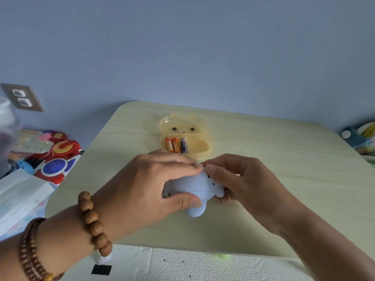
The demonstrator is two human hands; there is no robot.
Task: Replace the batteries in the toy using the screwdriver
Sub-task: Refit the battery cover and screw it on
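A small pale-blue plastic toy (194,191) lies just above the light wooden table (284,169), held between both hands. My left hand (150,185) grips its left side, thumb under and fingers over the top. My right hand (241,183) pinches the toy's right end with thumb and fingers. Behind them stands an open yellow bear-shaped case (200,147) holding three batteries (176,145): two orange, one dark blue. No screwdriver shows in this view.
A heap of colourful toys (54,157) and white paper lies left of the table. More items (363,136) sit past the right edge. A white foam mat (182,264) lies below the front edge. A wall socket (21,97) is at the left.
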